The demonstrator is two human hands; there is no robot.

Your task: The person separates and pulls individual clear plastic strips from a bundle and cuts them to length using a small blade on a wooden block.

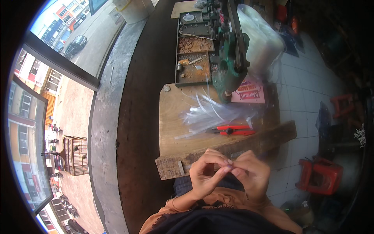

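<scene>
My left hand [209,171] and my right hand [251,169] meet fingertip to fingertip above the near edge of the wooden workbench. Both are closed in a pinch, and whatever lies between the fingertips is too small to make out. Just beyond them a rough wooden plank [269,137] crosses the bench at a slant. Pliers with red handles [233,130] rest behind the plank, beside a loose heap of clear plastic strips [208,113].
A green metal machine [230,58] stands at the back, with a dark compartment tray [193,84] of small parts to its left. A pink printed packet [248,93] lies by its base. Red plastic stools [320,175] stand on the tiled floor at right. A concrete ledge [109,117] runs along the left.
</scene>
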